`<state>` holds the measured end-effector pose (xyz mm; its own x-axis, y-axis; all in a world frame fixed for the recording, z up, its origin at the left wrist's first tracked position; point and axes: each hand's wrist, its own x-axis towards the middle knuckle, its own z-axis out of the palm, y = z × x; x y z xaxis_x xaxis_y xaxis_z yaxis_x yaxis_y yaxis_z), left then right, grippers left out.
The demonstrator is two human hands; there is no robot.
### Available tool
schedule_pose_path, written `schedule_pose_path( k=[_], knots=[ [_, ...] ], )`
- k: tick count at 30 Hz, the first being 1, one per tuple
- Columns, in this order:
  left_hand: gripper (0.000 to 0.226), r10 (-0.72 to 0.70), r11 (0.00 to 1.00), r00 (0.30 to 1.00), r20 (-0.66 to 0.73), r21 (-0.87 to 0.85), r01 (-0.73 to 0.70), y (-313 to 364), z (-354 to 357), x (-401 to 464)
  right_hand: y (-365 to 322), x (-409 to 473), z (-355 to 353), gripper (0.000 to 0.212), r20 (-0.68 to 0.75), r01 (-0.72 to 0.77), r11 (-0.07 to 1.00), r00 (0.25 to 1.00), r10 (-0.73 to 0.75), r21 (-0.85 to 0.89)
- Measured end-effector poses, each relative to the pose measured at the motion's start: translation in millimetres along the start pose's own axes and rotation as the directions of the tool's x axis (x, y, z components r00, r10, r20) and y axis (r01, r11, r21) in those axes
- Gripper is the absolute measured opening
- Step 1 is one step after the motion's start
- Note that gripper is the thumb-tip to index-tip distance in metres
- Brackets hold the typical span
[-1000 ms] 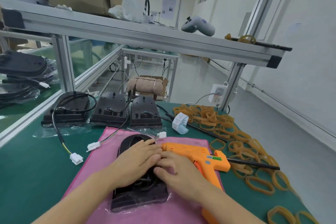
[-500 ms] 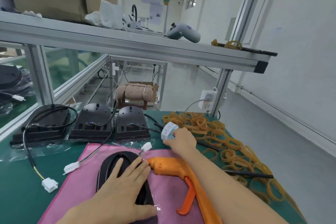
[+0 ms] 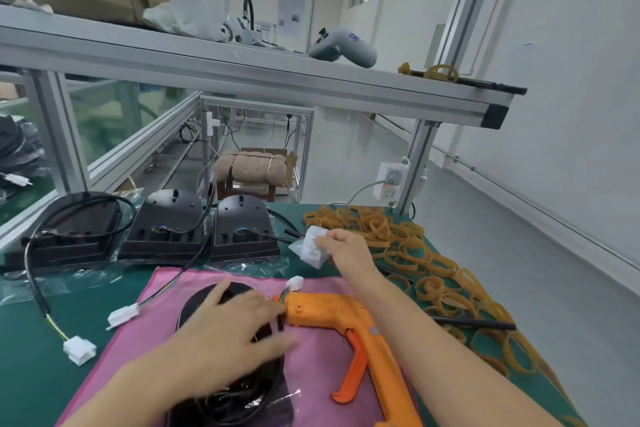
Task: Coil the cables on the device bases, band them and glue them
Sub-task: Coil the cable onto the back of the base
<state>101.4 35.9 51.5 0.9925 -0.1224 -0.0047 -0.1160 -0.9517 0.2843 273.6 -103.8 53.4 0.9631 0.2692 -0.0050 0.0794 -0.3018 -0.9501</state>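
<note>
Device base (image 3: 207,302) on the pink cloth (image 3: 311,357) sits under my left hand (image 3: 228,333), whose fingers lie spread and flat on top, I judge to pin it and the loose cable (image 3: 221,399) bunched at its near end so nothing shifts. My right hand (image 3: 341,248) is reached forward past the base, thumb and fingers pinching a small white packet (image 3: 311,246), which I take to be needed for the next step; what it holds I cannot tell. Between my two forearms the orange glue gun (image 3: 332,315) lies on its side, nozzle toward the base, handy for gluing. Rubber bands (image 3: 408,253) are heaped just right of my right hand, within easy reach for banding. Three more bases (image 3: 239,232) wait ahead of my left hand on the counter (image 3: 34,340)
</note>
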Motion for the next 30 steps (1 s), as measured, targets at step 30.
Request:
schedule_pose_path(
  k=[30],
  knots=[
    [0.022, -0.324, 0.299, 0.943, -0.083, -0.954, 0.019, 7.5, -13.2, 79.7, -15.5, -37.8, -26.6, 0.030, 0.238, 0.007, 0.960, 0.968, -0.076, 0.279]
  ],
)
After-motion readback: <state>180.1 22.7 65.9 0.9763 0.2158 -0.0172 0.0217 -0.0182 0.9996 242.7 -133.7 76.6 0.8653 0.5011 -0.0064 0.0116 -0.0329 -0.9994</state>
